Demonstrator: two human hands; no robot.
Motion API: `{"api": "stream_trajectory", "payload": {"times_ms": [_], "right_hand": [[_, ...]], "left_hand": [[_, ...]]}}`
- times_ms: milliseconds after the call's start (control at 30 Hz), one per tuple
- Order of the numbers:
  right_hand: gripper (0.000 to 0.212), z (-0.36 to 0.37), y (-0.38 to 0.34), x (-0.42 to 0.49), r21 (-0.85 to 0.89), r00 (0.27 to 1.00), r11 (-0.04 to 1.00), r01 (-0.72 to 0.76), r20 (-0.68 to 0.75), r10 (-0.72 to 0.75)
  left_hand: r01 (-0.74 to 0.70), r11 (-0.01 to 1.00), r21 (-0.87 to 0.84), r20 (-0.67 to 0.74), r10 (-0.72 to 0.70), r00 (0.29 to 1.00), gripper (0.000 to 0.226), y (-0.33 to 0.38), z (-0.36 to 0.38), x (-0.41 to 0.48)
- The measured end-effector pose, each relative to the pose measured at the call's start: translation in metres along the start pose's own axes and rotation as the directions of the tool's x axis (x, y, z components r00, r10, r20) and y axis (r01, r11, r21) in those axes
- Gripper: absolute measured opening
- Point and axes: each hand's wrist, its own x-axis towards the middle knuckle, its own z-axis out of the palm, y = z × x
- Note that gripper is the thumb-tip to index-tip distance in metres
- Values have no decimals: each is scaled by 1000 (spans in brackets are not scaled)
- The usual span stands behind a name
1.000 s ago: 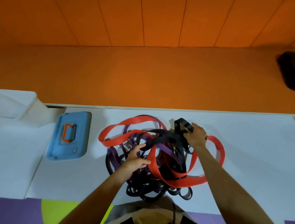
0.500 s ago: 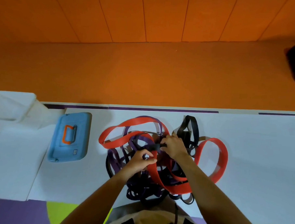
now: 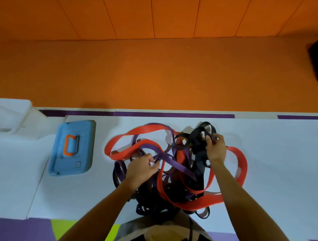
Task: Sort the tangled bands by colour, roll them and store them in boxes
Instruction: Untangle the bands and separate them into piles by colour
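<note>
- The tangled bands point(image 3: 170, 175) lay in one knotted heap on the white table point(image 3: 280, 162), right in front of me, with red, purple and black loops threaded through one another.
- My left grip point(image 3: 143, 167) was pinched on a purple band point(image 3: 178, 165) near the middle of the heap, thumb and fingers closed on it where it crossed a red band point(image 3: 150, 131).
- My right grip point(image 3: 215, 148) was clamped on a black band point(image 3: 195, 140) at the far right of the heap, fingers curled round a bunch of its loops.
- No band lay free of the heap, none was rolled, and I saw no pile of a single colour. I judged the sorting to be at its very start.
- The blue case point(image 3: 73, 147) with the orange handle lay shut on the table, left of the heap and apart from it. A white tub point(image 3: 9, 112) stood at the far left edge, and I could not tell what it held.
- By my reckoning, everything remained: freeing each band, grouping by colour, rolling and boxing.
</note>
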Motion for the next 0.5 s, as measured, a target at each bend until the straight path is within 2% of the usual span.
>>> {"api": "stream_trajectory", "payload": {"times_ms": [67,133,267,333,400,500], "right_hand": [[35,2,6,-3,-20,999,999,-38,-14,38],[23,2,10,-7,-57,998,997,-55,-33,53],[5,-5,20,-19,-183,995,982,40,-82,-55],[15,-9,24,-31,-168,989,979,112,-73,-126],[22,-10,26,-41,-153,980,968,197,28,-195],[14,-3,28,-52,-168,908,925,342,313,-279]], "left_hand": [[-27,999,-34,-151,21,988,27,-1,-8,17],[-23,1000,-8,-173,21,985,31,-3,-17,36],[135,987,89,3,-136,991,68,-11,-22,64],[146,979,141,74,-157,985,71,-22,-20,70],[87,979,186,54,-99,994,63,-32,-20,70],[3,996,90,43,-7,999,50,-46,-27,64]]}}
